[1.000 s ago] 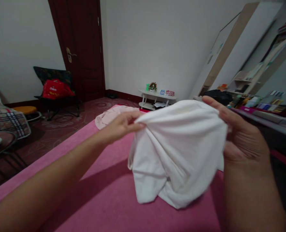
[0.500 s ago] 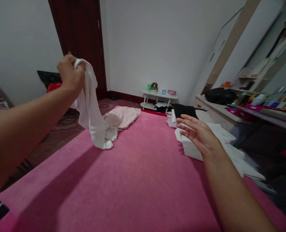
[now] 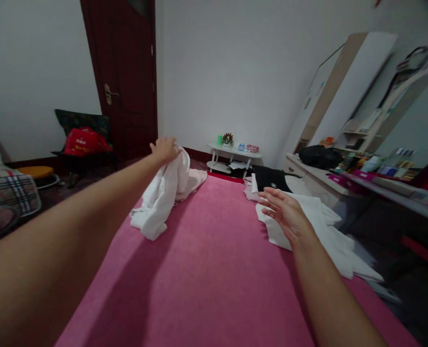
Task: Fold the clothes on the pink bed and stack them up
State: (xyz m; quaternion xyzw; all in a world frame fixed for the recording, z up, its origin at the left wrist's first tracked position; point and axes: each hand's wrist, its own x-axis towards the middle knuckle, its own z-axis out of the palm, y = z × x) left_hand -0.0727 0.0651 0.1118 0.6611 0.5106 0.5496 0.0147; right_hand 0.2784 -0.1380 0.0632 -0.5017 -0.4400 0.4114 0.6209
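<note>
My left hand (image 3: 166, 149) is closed on the upper end of a white garment (image 3: 163, 193), whose lower part drapes onto the pink bed cover (image 3: 214, 270). Its exact kind is hard to make out. Behind it, partly covered, lies a pale pink garment (image 3: 198, 178). My right hand (image 3: 283, 212) hovers with fingers apart and holds nothing, above a spread of white clothes (image 3: 318, 226) on the right side. Just beyond that hand, a black garment (image 3: 272, 178) with a small white mark rests by some folded pale clothes (image 3: 250, 189).
A small white table (image 3: 232, 153) stands against the far wall. At left, a red bag (image 3: 86, 141) sits on a dark chair near the brown door (image 3: 127, 82). Along the right, a dresser (image 3: 300, 168) carries a black bag (image 3: 320, 156) and several bottles.
My left hand has moved right and lower with the white garment, which now hangs over the pale pink one. My right hand stays open over the white clothes. The view has shifted slightly.
</note>
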